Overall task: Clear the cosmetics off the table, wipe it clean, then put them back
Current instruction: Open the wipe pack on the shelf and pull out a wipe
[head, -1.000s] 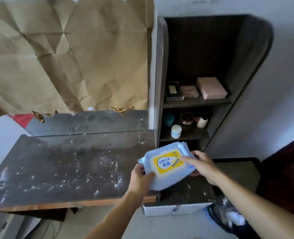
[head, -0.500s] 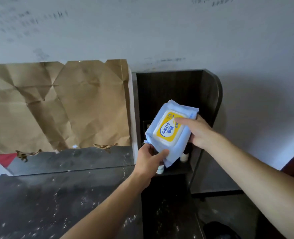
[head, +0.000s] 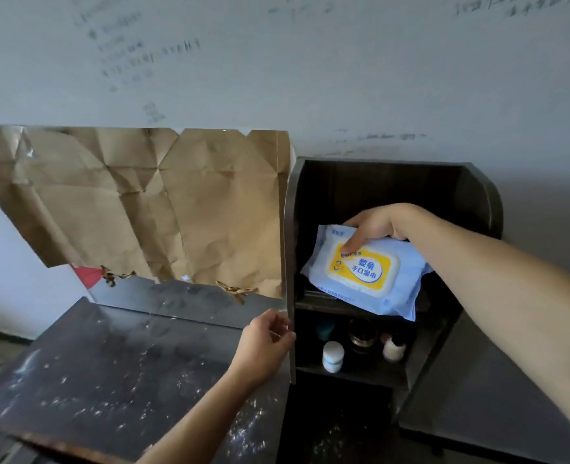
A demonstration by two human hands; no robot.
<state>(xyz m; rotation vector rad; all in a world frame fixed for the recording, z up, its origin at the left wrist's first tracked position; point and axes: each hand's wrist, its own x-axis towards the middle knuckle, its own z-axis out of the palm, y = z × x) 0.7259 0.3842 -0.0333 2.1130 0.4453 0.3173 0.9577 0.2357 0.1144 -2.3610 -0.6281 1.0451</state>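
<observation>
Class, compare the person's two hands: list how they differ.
The right hand grips the wipes pack; the left hand holds nothing and is loosely curled. The right hand reaches into the shelf unit; the left hand sits lower, outside it, by the table. Both are bare.

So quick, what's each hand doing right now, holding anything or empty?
Left hand: loosely curled, holding nothing, beside the shelf unit's side panel.
Right hand: grips the pack of wet wipes at the upper shelf.

Blue, yellow-labelled wipes pack (head: 364,279) tilts in the shelf's upper compartment (head: 360,192); dark table (head: 126,370) speckled white.
</observation>
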